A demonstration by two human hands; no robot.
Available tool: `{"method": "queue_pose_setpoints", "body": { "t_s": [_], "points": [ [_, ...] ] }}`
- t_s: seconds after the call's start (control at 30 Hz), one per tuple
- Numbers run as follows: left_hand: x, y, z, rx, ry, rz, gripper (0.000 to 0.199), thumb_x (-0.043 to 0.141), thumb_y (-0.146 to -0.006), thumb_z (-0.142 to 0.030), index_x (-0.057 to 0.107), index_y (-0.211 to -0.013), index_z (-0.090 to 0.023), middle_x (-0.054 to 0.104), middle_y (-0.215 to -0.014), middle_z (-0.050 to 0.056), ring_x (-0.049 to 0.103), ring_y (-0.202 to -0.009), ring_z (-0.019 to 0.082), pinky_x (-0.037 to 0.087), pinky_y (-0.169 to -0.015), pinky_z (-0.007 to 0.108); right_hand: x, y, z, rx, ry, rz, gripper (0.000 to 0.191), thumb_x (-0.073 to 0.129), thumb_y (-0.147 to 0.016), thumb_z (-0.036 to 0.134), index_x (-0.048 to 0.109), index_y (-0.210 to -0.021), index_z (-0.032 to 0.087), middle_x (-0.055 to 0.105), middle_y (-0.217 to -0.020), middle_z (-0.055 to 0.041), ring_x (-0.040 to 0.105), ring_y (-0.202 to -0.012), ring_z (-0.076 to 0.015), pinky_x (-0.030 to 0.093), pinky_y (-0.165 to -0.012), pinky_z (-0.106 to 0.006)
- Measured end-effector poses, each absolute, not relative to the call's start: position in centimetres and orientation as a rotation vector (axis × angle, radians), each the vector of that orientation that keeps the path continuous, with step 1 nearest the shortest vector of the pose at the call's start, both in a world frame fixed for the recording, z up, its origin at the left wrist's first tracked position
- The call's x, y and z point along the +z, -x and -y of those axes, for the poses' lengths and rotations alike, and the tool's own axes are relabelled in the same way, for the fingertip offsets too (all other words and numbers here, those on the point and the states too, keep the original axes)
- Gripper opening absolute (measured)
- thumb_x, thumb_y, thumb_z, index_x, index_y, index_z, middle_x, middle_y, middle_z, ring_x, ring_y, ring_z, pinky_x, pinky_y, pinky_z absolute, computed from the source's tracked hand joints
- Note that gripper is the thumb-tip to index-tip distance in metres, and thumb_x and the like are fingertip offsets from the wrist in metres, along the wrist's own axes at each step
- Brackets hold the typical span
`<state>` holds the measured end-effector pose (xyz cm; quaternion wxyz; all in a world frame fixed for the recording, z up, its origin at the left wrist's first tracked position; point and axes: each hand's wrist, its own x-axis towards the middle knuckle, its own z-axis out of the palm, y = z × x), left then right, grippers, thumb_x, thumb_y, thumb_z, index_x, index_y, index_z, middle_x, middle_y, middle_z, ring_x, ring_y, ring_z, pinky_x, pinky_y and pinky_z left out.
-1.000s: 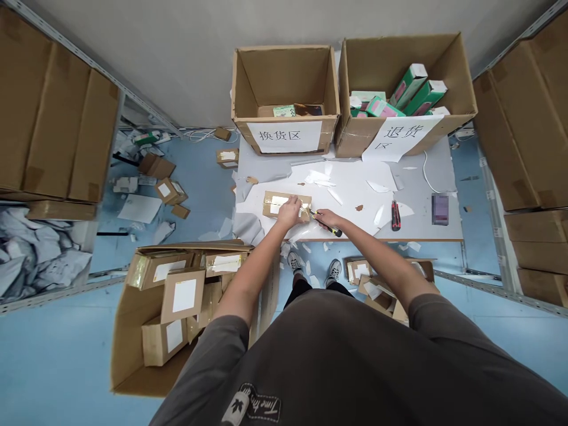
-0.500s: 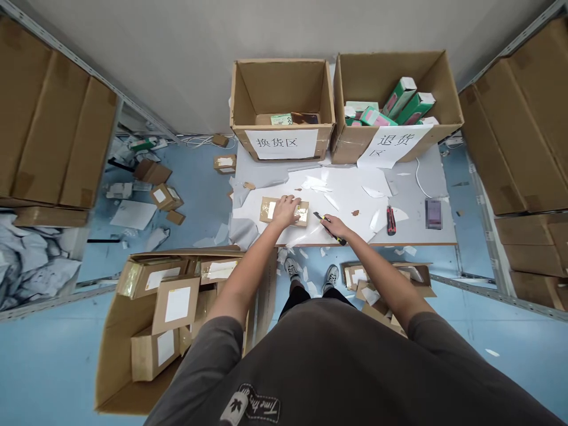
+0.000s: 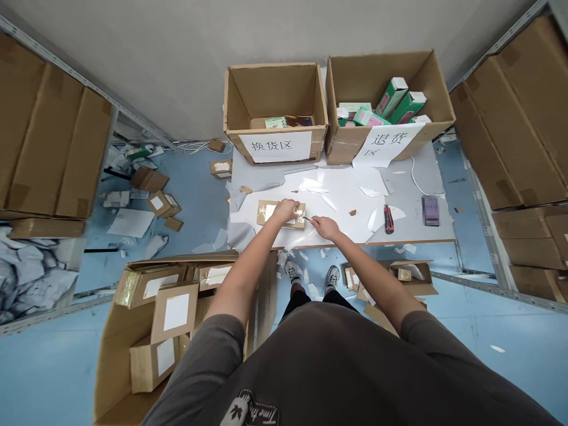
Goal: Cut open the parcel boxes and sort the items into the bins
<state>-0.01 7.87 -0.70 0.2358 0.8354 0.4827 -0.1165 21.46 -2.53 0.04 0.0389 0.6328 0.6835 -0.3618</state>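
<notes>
A small taped cardboard box [image 3: 263, 212] with a white label lies flat on the white table. My left hand [image 3: 284, 211] rests over its top and holds it down, the fingers closed against it. In my right hand [image 3: 325, 227] is a box cutter [image 3: 306, 219], its handle mostly hidden by the closed fingers. The cutter's tip points left and meets the right end of the box. Whether the blade has gone into the tape is too small to tell.
Two open cartons [image 3: 274, 148] with paper signs stand along the table's back; the right one holds green boxes [image 3: 408, 107]. A red-black cutter [image 3: 389, 219] and a phone [image 3: 430, 211] lie rightward. Paper scraps litter the surface. A big carton [image 3: 106, 378] of parcels stands below left.
My right hand has moved left and turned, bringing the box cutter to the box's right end. My left hand has closed more tightly over the box. The view has shifted slightly.
</notes>
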Motion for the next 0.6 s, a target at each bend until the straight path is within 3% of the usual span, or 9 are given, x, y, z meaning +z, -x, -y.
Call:
{"method": "queue_pose_setpoints", "body": {
  "t_s": [0.1, 0.2, 0.4, 0.6],
  "points": [
    [-0.7, -0.7, -7.6, -0.344, -2.318, -1.367, 0.044, 0.079, -0.086, -0.023, 0.073, -0.13, -0.023, 0.077, -0.131, 0.013, 0.072, -0.121, 0.031, 0.055, -0.108, 0.042, 0.2, -21.8, 2.9, -1.04, -1.942, -2.118, 0.042, 0.041, -0.119, 0.047, 0.072, -0.138, 0.028, 0.077, -0.121, -0.0115, 0.07, -0.114, -0.0262, 0.046, -0.087, -0.029],
    [-1.1, -0.4, -6.9, -0.269, -2.35, -1.352, 0.047, 0.076, -0.09, -0.022, 0.069, -0.136, -0.022, 0.074, -0.137, 0.017, 0.068, -0.131, 0.035, 0.049, -0.118, 0.05, 0.2, -22.2, 2.9, -1.005, -1.96, -2.135, 0.042, 0.045, -0.118, 0.049, 0.07, -0.144, 0.027, 0.074, -0.127, -0.0123, 0.069, -0.118, -0.0273, 0.047, -0.091, -0.03],
    [-3.1, 1.7, -4.0, 0.005, -2.383, -1.294, 0.052, 0.055, -0.103, -0.025, 0.059, -0.155, -0.016, 0.055, -0.164, 0.025, 0.045, -0.16, 0.039, 0.029, -0.134, 0.061, 0.1, -22.1, 1.7, -0.965, -1.945, -2.174, 0.033, 0.06, -0.112, 0.045, 0.068, -0.135, 0.023, 0.072, -0.131, -0.0129, 0.064, -0.124, -0.03, 0.048, -0.093, -0.034],
    [-5.2, 2.3, -3.3, 0.116, -2.341, -1.309, 0.046, 0.049, -0.107, -0.028, 0.062, -0.15, -0.016, 0.055, -0.166, 0.025, 0.045, -0.162, 0.036, 0.028, -0.135, 0.065, 0.0, -21.6, 0.9, -0.897, -1.908, -2.245, 0.029, 0.058, -0.112, 0.042, 0.068, -0.131, 0.023, 0.071, -0.129, -0.013, 0.063, -0.122, -0.0304, 0.047, -0.094, -0.035]
  ]
}}
